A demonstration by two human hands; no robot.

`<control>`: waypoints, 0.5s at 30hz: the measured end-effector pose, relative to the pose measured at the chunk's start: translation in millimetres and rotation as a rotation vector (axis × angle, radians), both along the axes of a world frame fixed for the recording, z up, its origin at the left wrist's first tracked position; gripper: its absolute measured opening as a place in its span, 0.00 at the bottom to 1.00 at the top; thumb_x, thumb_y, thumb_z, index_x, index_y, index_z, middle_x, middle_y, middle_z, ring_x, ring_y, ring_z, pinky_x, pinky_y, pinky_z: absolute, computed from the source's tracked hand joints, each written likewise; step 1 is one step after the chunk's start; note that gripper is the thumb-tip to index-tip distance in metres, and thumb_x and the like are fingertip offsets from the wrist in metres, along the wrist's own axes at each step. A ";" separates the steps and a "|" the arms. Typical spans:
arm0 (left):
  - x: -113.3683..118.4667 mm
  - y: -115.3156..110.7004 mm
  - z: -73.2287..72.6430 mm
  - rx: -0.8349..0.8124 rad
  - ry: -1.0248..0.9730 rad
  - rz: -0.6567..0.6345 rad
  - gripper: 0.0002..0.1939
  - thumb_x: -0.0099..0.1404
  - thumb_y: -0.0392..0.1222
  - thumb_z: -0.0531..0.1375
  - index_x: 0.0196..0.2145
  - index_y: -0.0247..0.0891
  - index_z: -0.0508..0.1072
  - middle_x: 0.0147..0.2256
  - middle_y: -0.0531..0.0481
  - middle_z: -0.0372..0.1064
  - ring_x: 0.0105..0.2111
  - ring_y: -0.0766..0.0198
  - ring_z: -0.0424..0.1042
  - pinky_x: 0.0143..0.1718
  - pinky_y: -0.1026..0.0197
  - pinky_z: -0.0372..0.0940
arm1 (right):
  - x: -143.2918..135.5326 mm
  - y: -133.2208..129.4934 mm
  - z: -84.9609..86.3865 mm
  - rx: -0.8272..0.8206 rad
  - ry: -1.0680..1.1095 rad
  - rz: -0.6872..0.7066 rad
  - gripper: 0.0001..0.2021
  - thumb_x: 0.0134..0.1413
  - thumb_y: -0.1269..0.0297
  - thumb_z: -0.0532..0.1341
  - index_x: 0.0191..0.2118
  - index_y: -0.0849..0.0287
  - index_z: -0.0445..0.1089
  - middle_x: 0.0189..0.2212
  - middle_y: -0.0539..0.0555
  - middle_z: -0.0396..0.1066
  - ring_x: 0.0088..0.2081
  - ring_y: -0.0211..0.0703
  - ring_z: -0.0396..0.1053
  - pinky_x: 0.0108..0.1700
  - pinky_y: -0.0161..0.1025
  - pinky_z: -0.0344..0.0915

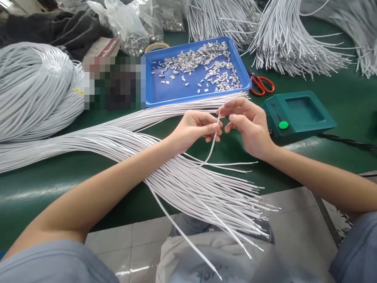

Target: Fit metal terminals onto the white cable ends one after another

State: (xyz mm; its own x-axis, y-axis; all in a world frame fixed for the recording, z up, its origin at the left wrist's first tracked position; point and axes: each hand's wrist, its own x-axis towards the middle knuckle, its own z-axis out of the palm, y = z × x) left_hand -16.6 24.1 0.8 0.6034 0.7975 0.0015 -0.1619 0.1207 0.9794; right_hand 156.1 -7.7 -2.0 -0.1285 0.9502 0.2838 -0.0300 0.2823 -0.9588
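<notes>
My left hand (200, 127) pinches a white wire (213, 143) between thumb and fingers close to its stripped end, which points up. The wire bends down from there into a bundle of white wires (188, 184) lying under my left forearm, with bare metal tips fanned out over the table's front edge. My right hand (247, 124) is raised just right of the wire's tip, its fingers curved and its thumb apart from the forefinger. Its forefinger is at the tip; whether it touches is too small to tell. Behind both hands is a blue tray (171, 92) of small metal terminals (200, 57).
Red-handled scissors (262, 85) lie beside the tray. A green device (300, 114) with a green button stands right of my right hand, its black cable running right. A large wire coil (35, 90) is at left. More wire bundles (294, 47) and plastic bags (129, 27) are behind.
</notes>
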 end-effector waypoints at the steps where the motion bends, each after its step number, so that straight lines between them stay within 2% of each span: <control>1: 0.2 0.0 -0.2 0.003 0.005 0.015 0.16 0.50 0.48 0.73 0.26 0.32 0.77 0.23 0.51 0.74 0.23 0.69 0.74 0.22 0.71 0.65 | -0.2 0.2 0.1 -0.005 0.003 0.000 0.06 0.55 0.67 0.58 0.40 0.55 0.67 0.37 0.51 0.73 0.41 0.40 0.74 0.29 0.33 0.70; 6: 0.4 -1.7 1.0 0.015 0.050 0.067 0.17 0.48 0.48 0.74 0.25 0.32 0.76 0.22 0.52 0.73 0.23 0.70 0.73 0.25 0.70 0.67 | -3.3 2.0 1.3 0.005 0.018 -0.014 0.08 0.51 0.65 0.62 0.38 0.55 0.67 0.33 0.49 0.72 0.38 0.38 0.73 0.26 0.32 0.68; 10: 1.1 1.9 -2.4 0.020 0.045 0.109 0.17 0.45 0.46 0.75 0.25 0.31 0.76 0.22 0.52 0.73 0.22 0.70 0.72 0.25 0.70 0.66 | -1.0 0.8 3.6 0.004 -0.008 -0.035 0.11 0.47 0.65 0.66 0.38 0.55 0.67 0.31 0.47 0.71 0.36 0.37 0.73 0.28 0.32 0.70; 13: 2.6 3.1 -4.9 -0.023 0.005 0.105 0.15 0.44 0.42 0.75 0.24 0.30 0.76 0.20 0.52 0.73 0.21 0.71 0.72 0.24 0.71 0.66 | -0.6 -3.9 4.4 0.009 -0.032 -0.077 0.12 0.45 0.64 0.68 0.37 0.55 0.68 0.29 0.47 0.72 0.34 0.37 0.74 0.29 0.34 0.72; 15: 4.0 -3.2 -1.7 -0.085 0.000 0.101 0.14 0.44 0.39 0.75 0.23 0.29 0.76 0.20 0.52 0.73 0.20 0.72 0.72 0.24 0.71 0.66 | -9.3 -5.2 2.9 -0.028 -0.051 -0.086 0.13 0.45 0.61 0.68 0.38 0.53 0.69 0.29 0.48 0.73 0.34 0.40 0.75 0.29 0.36 0.73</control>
State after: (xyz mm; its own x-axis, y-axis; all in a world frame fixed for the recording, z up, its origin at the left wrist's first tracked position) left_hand -12.7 20.9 -0.8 0.5200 0.8515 -0.0682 -0.1776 0.1859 0.9664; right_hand 146.8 -12.9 1.0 -0.0602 0.9657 0.2526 0.0423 0.2553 -0.9659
